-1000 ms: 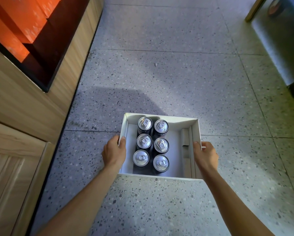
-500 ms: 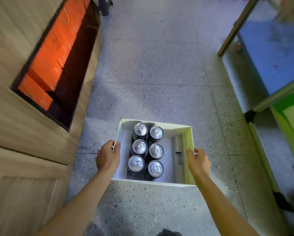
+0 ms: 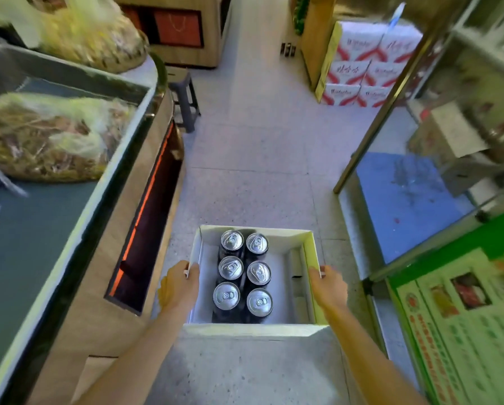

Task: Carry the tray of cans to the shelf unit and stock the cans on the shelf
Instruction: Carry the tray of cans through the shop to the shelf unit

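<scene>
Left arm: bare from the frame edge to the wrist, no sleeve in view.
Right arm: bare likewise, no sleeve in view.
Left hand [image 3: 178, 287]: bare, ungloved; back and thumb show.
Right hand [image 3: 329, 286]: bare, ungloved; back and thumb show.
Detail: picture slightly blurred, nails unclear.

Both hands' fingers are hidden behind the tray [image 3: 310, 249] walls; the blurred bags [image 3: 49, 135], perhaps dried herbs, run off-frame.
</scene>
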{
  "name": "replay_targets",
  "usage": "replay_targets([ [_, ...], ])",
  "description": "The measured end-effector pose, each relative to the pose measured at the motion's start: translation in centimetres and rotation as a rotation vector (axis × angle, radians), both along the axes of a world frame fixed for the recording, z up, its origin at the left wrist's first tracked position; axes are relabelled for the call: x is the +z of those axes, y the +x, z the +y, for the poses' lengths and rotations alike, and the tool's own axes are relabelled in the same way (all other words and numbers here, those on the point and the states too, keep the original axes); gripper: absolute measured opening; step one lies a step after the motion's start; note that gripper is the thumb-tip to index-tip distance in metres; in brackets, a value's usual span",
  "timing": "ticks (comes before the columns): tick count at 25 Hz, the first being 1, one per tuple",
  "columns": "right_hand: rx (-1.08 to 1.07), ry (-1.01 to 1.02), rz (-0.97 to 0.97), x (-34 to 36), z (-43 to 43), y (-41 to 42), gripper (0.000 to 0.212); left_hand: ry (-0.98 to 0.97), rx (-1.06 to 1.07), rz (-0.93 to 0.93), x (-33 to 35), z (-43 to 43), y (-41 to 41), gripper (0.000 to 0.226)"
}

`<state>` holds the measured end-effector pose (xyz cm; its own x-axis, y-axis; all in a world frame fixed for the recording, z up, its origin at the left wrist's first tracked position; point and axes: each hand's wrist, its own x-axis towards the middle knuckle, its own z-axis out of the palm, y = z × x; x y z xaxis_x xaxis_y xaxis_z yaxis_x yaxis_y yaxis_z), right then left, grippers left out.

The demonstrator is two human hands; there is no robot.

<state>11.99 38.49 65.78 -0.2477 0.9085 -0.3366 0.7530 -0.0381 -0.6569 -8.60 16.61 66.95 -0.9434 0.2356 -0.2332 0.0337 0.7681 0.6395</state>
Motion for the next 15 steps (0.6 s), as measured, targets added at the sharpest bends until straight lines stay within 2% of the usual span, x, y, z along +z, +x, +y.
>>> replay_targets([
  [4, 0.034, -0.007, 0.035, 6.1, 6.1, -5.7, 0.039, 0.024, -0.01, 0.001, 6.1, 6.2, -5.7, 0.034],
  [15, -0.073, 0.029, 0.052, 11.6, 26.0, -29.7, 0.041, 0.062, -0.086, 0.006, 10.6, 29.0, -31.9, 0.033],
])
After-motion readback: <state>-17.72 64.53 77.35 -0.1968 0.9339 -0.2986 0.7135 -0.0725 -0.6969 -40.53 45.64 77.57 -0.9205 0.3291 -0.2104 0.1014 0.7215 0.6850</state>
